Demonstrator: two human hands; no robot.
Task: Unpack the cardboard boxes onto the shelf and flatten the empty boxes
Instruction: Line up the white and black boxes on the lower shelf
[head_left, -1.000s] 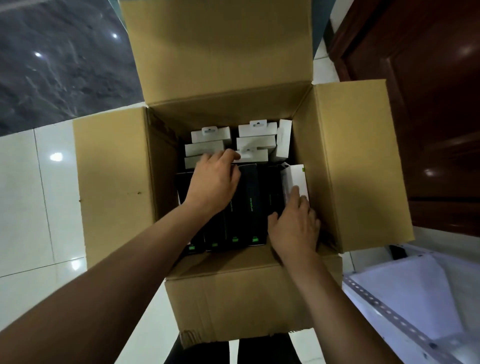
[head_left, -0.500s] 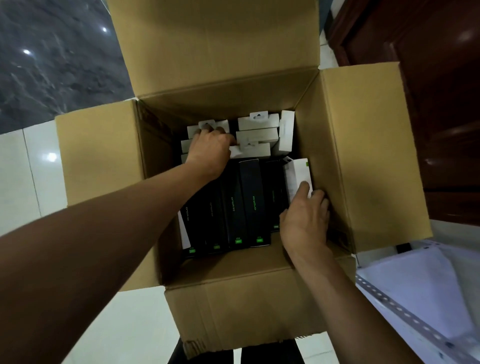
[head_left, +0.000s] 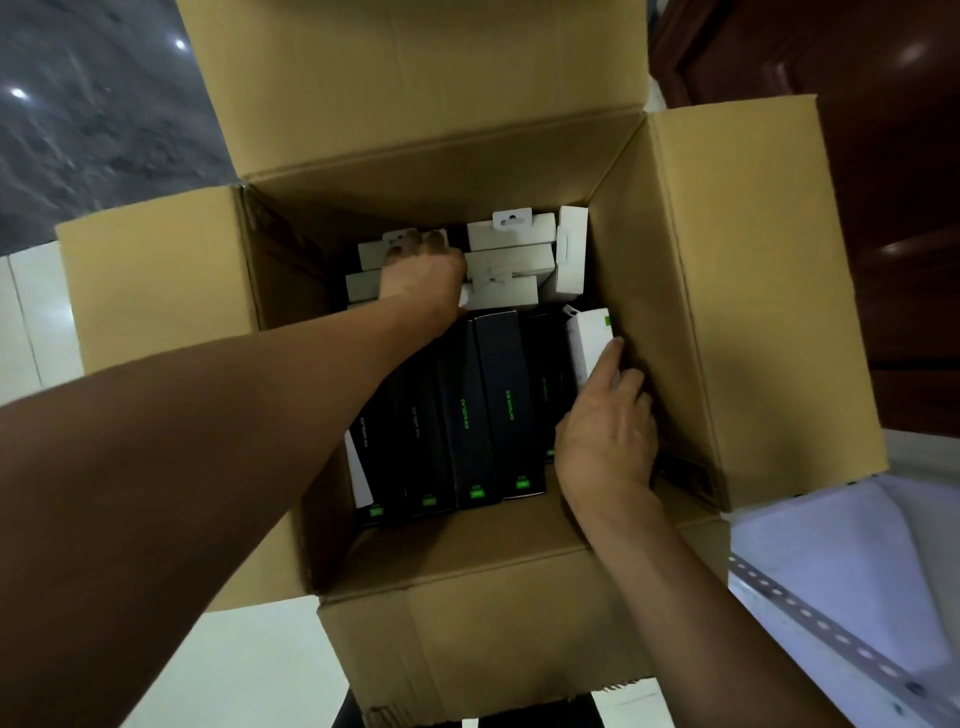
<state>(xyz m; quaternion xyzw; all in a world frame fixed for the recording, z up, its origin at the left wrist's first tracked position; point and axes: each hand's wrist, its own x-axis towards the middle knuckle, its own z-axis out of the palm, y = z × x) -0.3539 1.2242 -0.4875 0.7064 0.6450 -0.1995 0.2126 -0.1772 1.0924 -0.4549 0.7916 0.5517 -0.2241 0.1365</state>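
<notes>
Head view:
- left hand (head_left: 423, 275) curled over white hang-tab boxes (head_left: 511, 236) in cardboard box (head_left: 727, 312)
- right hand (head_left: 605, 436) grasping white carton (head_left: 589, 340) beside black boxes (head_left: 498, 405)

A glossy white tiled floor (head_left: 31, 322) with thin dark grout lines fills the left and lower part of the view. Beyond it, at the upper left, lies a dark grey marbled stone surface (head_left: 104, 119), polished enough to throw back small bright spots of ceiling light. At the upper right stands a dark reddish-brown panelled wooden door (head_left: 883, 218), its varnish catching soft highlights. In the lower right corner sits a pale white shelf board (head_left: 852, 561) edged by a perforated metal angle rail (head_left: 821, 623).
</notes>
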